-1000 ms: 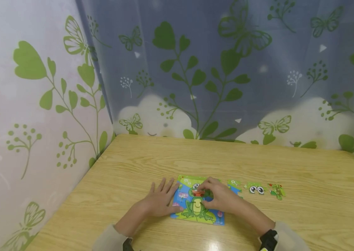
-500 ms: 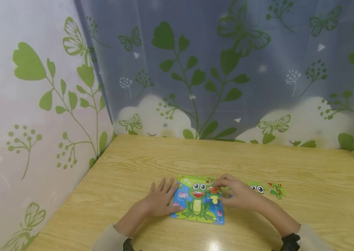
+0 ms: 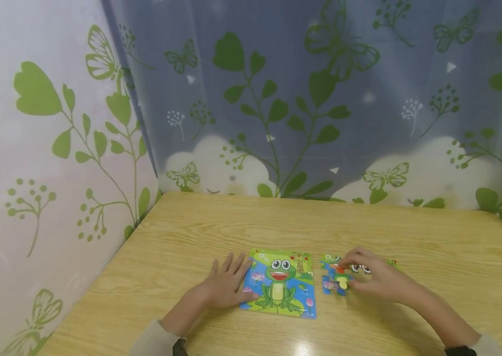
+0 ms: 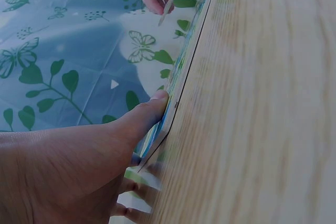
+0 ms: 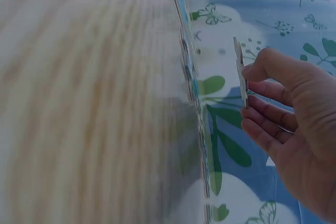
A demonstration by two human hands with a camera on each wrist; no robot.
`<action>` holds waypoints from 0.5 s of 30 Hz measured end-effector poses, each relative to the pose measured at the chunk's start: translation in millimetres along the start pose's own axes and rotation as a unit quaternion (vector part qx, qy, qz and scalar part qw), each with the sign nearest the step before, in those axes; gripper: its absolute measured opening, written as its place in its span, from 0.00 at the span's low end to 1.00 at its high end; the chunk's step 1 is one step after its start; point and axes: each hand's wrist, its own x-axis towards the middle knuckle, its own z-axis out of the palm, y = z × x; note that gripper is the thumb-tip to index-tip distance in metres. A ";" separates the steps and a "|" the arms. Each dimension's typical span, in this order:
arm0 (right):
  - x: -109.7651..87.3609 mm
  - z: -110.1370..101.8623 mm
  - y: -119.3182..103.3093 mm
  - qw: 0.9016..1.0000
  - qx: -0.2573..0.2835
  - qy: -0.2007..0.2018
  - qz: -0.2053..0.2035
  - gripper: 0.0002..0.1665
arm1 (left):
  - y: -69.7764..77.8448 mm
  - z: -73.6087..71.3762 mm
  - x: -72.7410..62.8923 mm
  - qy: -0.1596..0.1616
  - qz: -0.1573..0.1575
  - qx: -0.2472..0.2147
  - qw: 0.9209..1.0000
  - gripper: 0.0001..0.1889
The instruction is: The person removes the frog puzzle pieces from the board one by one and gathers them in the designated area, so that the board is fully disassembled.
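In the head view a square frog puzzle board (image 3: 265, 305) lies flat on the table. My left hand (image 3: 227, 285) rests along its left side, fingers spread and straight; the left wrist view has the thumb (image 4: 149, 113) lying on the board's edge. To the right of the board, my right hand (image 3: 377, 277) pinches a puzzle piece (image 3: 342, 280) showing a red mouth and yellow belly. From the right wrist, this thin puzzle piece (image 5: 240, 72) stands on edge between thumb and fingers, raised off the table.
Loose pieces lie right of the board: a lotus piece (image 3: 331, 286), a white-flower piece (image 3: 328, 258) and an eyes piece (image 3: 361, 268), partly behind the right hand. Beyond the wooden table (image 3: 215, 217) hangs a leaf-printed curtain (image 3: 242, 99).
My right hand has moved right, off the board, carrying the mouth-and-belly puzzle piece over beside the loose pieces. The whole frog picture is now uncovered. My left hand has stayed put.
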 end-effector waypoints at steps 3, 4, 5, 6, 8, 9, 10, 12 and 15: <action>-8.7 -5.7 5.7 1.000 -0.012 0.007 -0.011 0.17 | -0.6 0.0 0.0 0.000 0.000 0.000 1.000 0.45; -11.5 -7.2 7.6 1.000 -0.016 0.009 -0.013 0.17 | -1.1 0.3 0.2 0.001 0.000 0.002 1.000 0.45; -14.1 -8.7 9.3 1.000 -0.019 0.011 -0.016 0.17 | -1.5 0.7 0.4 0.001 0.000 0.003 1.000 0.45; -16.7 -10.1 11.2 1.000 -0.021 0.013 -0.019 0.16 | -1.8 0.9 0.7 0.001 0.000 0.005 1.000 0.45; -21.9 -12.5 14.7 0.999 -0.030 0.014 -0.021 0.16 | -2.4 1.7 1.1 0.002 0.000 0.008 1.000 0.45; -24.3 -13.5 16.4 0.999 -0.034 0.015 -0.022 0.16 | -2.7 2.0 1.4 0.002 -0.001 0.009 1.000 0.45; -26.9 -14.4 18.1 0.999 -0.037 0.015 -0.018 0.16 | -2.7 2.0 1.5 0.002 -0.001 0.009 1.000 0.45; -31.8 -16.0 21.2 0.999 -0.041 0.014 -0.009 0.16 | -2.7 1.9 1.6 0.002 -0.001 0.008 1.000 0.45; -37.8 -17.2 25.1 0.999 -0.038 0.010 -0.001 0.17 | -2.7 1.8 1.6 0.001 -0.001 0.006 1.000 0.45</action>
